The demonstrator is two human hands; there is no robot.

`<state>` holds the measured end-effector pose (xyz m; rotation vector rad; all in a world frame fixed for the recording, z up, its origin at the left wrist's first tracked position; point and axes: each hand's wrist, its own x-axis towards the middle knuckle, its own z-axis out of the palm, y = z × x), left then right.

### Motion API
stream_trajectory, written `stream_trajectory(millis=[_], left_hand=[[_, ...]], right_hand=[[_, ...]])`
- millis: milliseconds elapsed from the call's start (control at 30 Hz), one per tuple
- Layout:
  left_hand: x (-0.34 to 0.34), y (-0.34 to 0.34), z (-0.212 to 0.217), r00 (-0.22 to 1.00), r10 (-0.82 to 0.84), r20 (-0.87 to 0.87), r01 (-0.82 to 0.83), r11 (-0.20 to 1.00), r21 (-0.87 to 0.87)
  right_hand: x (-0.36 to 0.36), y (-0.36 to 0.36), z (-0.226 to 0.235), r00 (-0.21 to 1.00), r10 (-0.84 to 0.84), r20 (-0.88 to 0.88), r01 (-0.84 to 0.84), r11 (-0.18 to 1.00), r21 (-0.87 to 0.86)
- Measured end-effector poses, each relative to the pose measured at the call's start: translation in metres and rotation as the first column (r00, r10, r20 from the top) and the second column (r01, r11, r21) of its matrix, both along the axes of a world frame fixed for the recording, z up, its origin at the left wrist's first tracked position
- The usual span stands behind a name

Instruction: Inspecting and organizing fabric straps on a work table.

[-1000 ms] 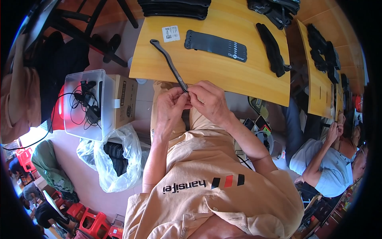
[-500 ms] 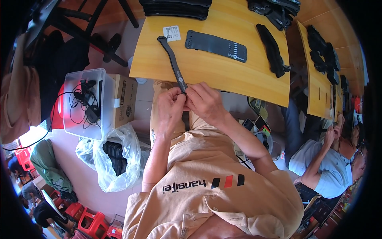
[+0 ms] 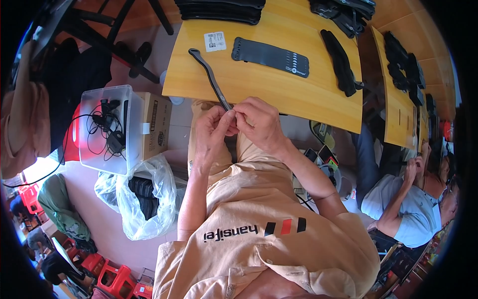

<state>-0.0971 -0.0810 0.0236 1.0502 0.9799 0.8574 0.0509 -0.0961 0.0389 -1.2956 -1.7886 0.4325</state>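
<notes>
A narrow dark strap with a rounded, looped far end (image 3: 208,71) slants across the near left edge of the yellow table. My left hand (image 3: 211,130) is closed in a pinch on its near end. Against it, the fingers of my right hand (image 3: 260,124) pinch the same end, with the fingertips of both hands touching or nearly so. The very tip of the strap is hidden by the fingers. Beyond it on the table lies a wide flat black band (image 3: 269,56) with a row of white marks. Beside that is a white printed label (image 3: 215,42).
Black bands are stacked (image 3: 221,11) at the table's far left; a folded black strap (image 3: 338,62) lies at right. On my left are a clear bin (image 3: 89,154) of cables, a carton (image 3: 157,124) and a plastic bag (image 3: 167,214). Another person (image 3: 403,209) sits at right.
The strap has turned more edge-on, and its far end has swung left, away from the label. My right hand has tilted slightly, and both hands have stayed at the near end.
</notes>
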Motion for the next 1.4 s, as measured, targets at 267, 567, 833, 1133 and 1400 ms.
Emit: stream_trajectory(millis=[267,567,833,1133,1400], left_hand=[[-0.001,-0.003,0.007,0.989,-0.002,-0.15,0.015,0.996,0.086],[-0.002,-0.005,0.021,0.998,0.066,0.019,-0.068,0.992,0.106],[-0.008,-0.005,0.031,0.999,0.047,0.025,-0.049,0.993,0.107],[-0.015,-0.004,0.032,0.954,-0.067,0.291,0.082,0.996,-0.041],[-0.003,-0.013,0.049,0.977,0.023,-0.213,0.028,0.971,0.237]], right_hand=[[0.0,0.001,0.0,0.978,-0.025,-0.205,-0.018,0.979,-0.205],[0.004,0.0,0.006,0.7,-0.089,-0.708,-0.353,0.819,-0.453],[0.007,-0.001,0.03,0.947,0.181,-0.264,-0.26,0.917,-0.302],[0.006,0.0,0.028,0.797,0.213,-0.566,-0.5,0.758,-0.42],[0.001,-0.004,0.025,0.712,0.052,-0.7,-0.479,0.765,-0.431]])
